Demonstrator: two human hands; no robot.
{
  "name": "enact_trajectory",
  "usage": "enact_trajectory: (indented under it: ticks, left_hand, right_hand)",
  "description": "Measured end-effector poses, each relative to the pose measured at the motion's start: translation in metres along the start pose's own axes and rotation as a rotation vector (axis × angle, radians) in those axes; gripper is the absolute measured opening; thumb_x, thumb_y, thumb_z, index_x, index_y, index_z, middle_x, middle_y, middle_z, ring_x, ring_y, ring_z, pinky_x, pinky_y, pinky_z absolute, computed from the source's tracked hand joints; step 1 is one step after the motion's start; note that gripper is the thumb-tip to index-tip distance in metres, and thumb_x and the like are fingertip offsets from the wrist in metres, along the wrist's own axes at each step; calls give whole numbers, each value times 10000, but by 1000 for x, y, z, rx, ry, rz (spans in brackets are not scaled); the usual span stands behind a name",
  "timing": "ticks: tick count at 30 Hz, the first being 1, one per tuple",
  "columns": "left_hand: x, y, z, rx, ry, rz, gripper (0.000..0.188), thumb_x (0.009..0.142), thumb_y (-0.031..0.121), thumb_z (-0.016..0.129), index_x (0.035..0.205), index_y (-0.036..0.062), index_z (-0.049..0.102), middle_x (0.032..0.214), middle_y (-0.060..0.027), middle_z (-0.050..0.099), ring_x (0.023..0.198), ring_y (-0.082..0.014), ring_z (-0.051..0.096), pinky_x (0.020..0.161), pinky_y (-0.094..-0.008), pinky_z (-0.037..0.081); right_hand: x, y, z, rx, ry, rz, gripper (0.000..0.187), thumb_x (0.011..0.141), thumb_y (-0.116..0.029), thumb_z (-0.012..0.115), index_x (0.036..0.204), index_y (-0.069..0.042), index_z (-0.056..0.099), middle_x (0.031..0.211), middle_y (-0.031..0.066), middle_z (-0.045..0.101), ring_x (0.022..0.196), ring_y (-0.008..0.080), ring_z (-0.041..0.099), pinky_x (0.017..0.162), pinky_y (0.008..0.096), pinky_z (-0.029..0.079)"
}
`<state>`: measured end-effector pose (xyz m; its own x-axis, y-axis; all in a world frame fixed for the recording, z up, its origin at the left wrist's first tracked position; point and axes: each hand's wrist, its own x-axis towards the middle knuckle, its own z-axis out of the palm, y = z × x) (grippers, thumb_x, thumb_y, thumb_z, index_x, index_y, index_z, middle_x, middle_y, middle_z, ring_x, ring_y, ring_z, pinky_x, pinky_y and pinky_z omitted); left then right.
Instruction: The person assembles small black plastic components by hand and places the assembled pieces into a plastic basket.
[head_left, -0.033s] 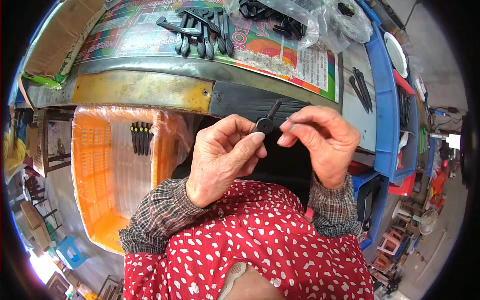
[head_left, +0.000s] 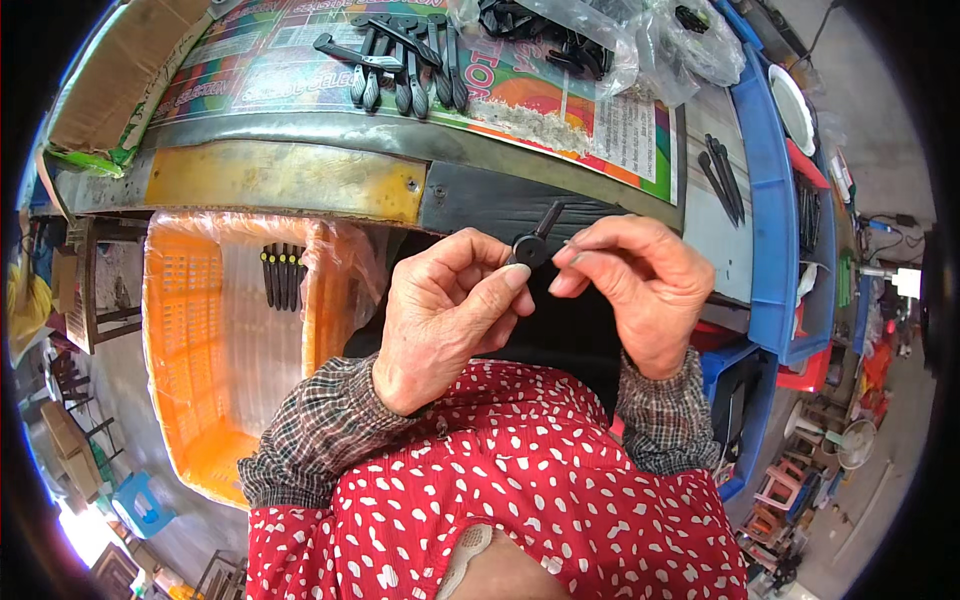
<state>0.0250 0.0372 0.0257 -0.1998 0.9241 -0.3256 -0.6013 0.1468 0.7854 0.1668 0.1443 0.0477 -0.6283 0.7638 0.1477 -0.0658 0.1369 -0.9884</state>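
Between the thumb and fingers of my left hand (head_left: pixel 450 315) is a black plastic part (head_left: pixel 530 248) with a round disc and a narrow stem pointing up and right. The disc faces up, with a small mark at its centre. My right hand (head_left: pixel 640 280) hovers just right of the disc, apart from it. Its thumb and forefinger are pinched together; whatever they hold, if anything, is too small to make out. Beyond my hands, on the bench, several black handle-like parts (head_left: pixel 405 70) lie in a loose pile.
A workbench edge (head_left: pixel 290 180) runs across in front of me. At left below it stands an orange crate (head_left: pixel 185 340) lined with clear plastic, holding several black pieces with yellow dots (head_left: pixel 283 275). Plastic bags (head_left: pixel 660 45) with black parts lie far right, near blue bins (head_left: pixel 775 220).
My right hand has shifted slightly left, closer to the black disc. My left hand and the part in it have stayed in place.
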Motion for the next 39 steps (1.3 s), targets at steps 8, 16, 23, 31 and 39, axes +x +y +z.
enact_trajectory:
  ticks: [8, 16, 23, 31, 39]
  left_hand:
    - [0, 1, 2, 35, 20, 63, 81, 901, 63, 568, 903, -18, 560, 701, -34, 615, 512, -30, 488, 437, -161, 372]
    - [0, -1, 2, 103, 26, 104, 87, 904, 71, 565, 924, -13, 561, 726, -41, 624, 528, -31, 494, 446, -160, 372]
    - [0, -1, 3, 120, 54, 114, 78, 892, 53, 573, 896, -23, 559, 695, -28, 614, 520, -25, 492, 448, -166, 386]
    - [-1, -12, 3, 346, 132, 283, 79, 886, 40, 580, 939, -18, 570, 699, -17, 609, 551, -23, 500, 482, -171, 401]
    - [-1, -12, 2, 452, 129, 324, 101, 899, 36, 572, 980, -23, 570, 752, -21, 612, 580, -28, 496, 502, -167, 403]
  right_hand:
    - [-2, 12, 15, -348, 46, -312, 175, 715, 3, 727, 852, 2, 619, 756, 96, 613, 647, 178, 595, 549, 261, 475]
    - [-3, 15, 20, -462, 86, -403, 195, 692, -7, 741, 849, 3, 625, 770, 108, 617, 683, 204, 617, 578, 281, 498]
    - [0, 19, 21, -526, 82, -502, 210, 676, -2, 748, 847, 1, 626, 761, 110, 618, 669, 204, 622, 561, 275, 501]
    - [-1, 25, 27, -523, 129, -529, 198, 676, -6, 750, 824, 1, 618, 747, 110, 612, 648, 211, 614, 552, 270, 491]
    - [-4, 20, 32, 159, 136, -44, 266, 790, -31, 708, 987, 24, 537, 792, 60, 589, 612, 71, 549, 489, 189, 426]
